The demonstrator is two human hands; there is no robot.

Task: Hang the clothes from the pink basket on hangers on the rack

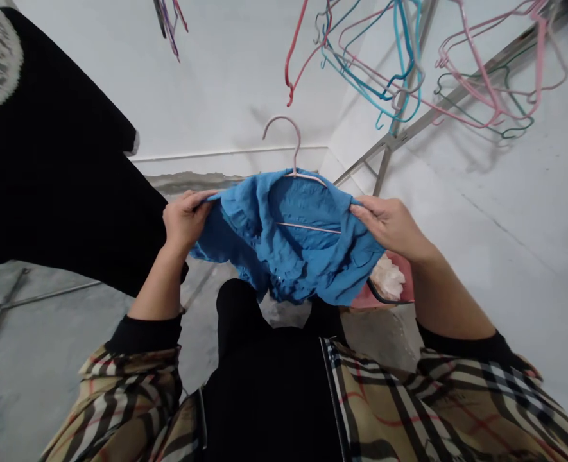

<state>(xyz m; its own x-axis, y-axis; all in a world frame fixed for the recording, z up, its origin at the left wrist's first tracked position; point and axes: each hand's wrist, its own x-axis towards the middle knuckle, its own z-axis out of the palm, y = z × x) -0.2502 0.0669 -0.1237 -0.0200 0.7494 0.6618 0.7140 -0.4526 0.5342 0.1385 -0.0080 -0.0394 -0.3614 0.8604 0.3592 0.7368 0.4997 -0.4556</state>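
A blue shirt with a ruffled front hangs on a pale pink clothes hanger in front of me. The hanger's hook sticks up from the neck opening, and its lower bar shows through that opening. My left hand pinches the shirt at its left shoulder. At the right shoulder, my right hand grips the fabric between thumb and fingers. Both hands are closed and hold the shirt stretched sideways. The ends of the hanger are hidden inside the cloth.
Pink, blue and green hangers hang from a metal rack at the upper right. A dark garment hangs at the left. Below the shirt stands a pink basin holding whitish cloth. Metal legs cross the floor at left.
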